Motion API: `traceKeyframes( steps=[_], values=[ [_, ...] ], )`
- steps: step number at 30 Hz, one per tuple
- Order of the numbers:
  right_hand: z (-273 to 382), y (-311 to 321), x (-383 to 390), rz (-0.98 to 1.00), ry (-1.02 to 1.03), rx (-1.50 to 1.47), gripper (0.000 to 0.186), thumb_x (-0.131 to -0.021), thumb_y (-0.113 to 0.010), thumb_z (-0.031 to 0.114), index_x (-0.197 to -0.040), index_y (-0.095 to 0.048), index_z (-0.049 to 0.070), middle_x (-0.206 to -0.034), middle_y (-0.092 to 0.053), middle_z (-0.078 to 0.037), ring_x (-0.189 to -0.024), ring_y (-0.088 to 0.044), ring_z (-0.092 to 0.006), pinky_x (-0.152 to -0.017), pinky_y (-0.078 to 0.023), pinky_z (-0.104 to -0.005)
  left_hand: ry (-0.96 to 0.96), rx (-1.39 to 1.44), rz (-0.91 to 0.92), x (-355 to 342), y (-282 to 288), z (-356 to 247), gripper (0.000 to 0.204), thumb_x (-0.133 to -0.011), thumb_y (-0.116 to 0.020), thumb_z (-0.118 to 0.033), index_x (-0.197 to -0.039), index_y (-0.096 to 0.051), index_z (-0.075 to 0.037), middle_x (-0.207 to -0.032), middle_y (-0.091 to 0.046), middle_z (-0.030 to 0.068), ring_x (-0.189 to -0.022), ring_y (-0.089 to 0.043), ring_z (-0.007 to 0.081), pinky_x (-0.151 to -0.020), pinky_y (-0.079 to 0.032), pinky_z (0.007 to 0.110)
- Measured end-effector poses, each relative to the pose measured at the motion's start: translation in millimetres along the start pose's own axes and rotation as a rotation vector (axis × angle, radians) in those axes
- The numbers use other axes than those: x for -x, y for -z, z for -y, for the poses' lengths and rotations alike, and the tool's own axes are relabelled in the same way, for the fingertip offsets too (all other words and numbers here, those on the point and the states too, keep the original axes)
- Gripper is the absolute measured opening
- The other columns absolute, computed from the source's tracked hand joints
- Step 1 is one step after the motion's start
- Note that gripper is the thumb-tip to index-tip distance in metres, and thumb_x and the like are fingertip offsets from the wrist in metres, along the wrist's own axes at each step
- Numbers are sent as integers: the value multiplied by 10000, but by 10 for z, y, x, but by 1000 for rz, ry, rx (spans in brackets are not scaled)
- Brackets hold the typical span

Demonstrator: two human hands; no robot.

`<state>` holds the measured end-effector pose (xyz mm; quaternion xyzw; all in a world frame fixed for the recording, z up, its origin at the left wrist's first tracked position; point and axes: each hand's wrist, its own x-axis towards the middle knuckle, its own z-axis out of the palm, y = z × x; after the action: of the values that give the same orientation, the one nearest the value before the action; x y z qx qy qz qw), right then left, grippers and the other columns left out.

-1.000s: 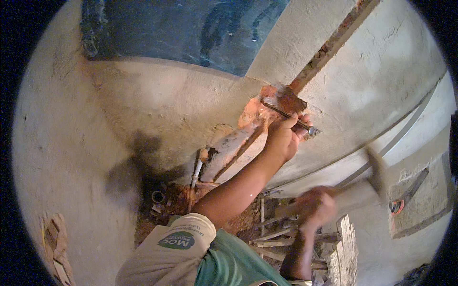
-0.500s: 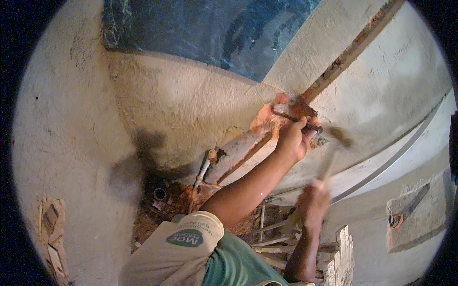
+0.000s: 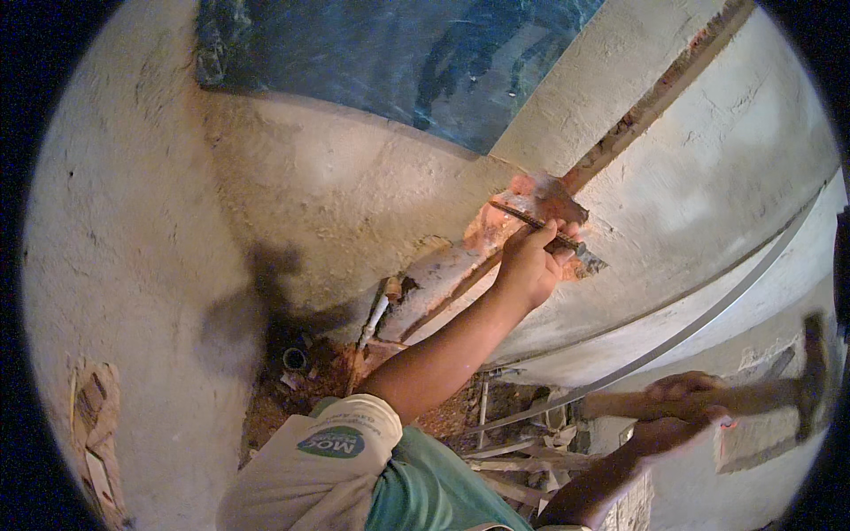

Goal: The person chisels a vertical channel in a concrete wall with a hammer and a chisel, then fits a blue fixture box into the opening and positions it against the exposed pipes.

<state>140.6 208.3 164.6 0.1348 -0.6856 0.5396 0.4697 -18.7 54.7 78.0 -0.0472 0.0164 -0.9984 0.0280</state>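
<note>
My left hand (image 3: 531, 265) is closed round a thin dark steel chisel (image 3: 521, 213). The chisel's far end rests at the broken, reddish patch of wall (image 3: 529, 186), while its other end sticks out past my fingers to the right. Out to the lower right, my right hand (image 3: 686, 398) grips a hammer by its wooden handle (image 3: 766, 396). The dark hammer head (image 3: 811, 376) is swung well away from the chisel and slightly blurred. A long groove (image 3: 651, 102) runs through the plaster to the upper right of the patch.
Above the patch is a dark blue-green stone slab (image 3: 372, 57). A white pipe (image 3: 375, 319) sticks up by the lower groove, near a round pipe opening (image 3: 295, 358). Wooden slats and rubble (image 3: 522, 460) lie below my arms. A grey strip (image 3: 708, 317) curves along the right.
The hammer has swung away from near the chisel toward the lower right, with my right hand. The chisel has shifted slightly up and left in my left hand.
</note>
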Motion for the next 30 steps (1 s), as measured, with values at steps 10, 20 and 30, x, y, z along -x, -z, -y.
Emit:
traceKeyframes(
  steps=[10, 20, 30],
  values=[
    [-281, -426, 423, 541, -586, 124, 311, -845, -492, 376, -781, -440, 76, -569, -442, -7, -439, -430, -96, -390, -366, -243, 21, 40, -17, -205, -80, -36, 122, -870, -441, -87, -957, -498, -24, -868, -579, 97, -831, -565, 183, -700, -490, 289],
    [-309, -430, 258, 228, 48, -35, 424, -853, -390, 484, -799, -423, 64, -601, -444, -39, -451, -431, -129, -404, -380, -261, 50, 13, -68, -31, -143, -107, 126, -858, -465, -86, -926, -519, 5, -903, -582, 107, -814, -562, 173, -696, -495, 285],
    [-826, 52, 929, 421, -480, 30, 337, -841, -487, 334, -877, -457, 0, -672, -451, -30, -595, -413, -108, -522, -362, -254, 174, -406, 50, 510, 307, -76, 143, -804, -538, -71, -929, -508, -9, -834, -570, 89, -808, -574, 213, -728, -485, 357]
  ],
)
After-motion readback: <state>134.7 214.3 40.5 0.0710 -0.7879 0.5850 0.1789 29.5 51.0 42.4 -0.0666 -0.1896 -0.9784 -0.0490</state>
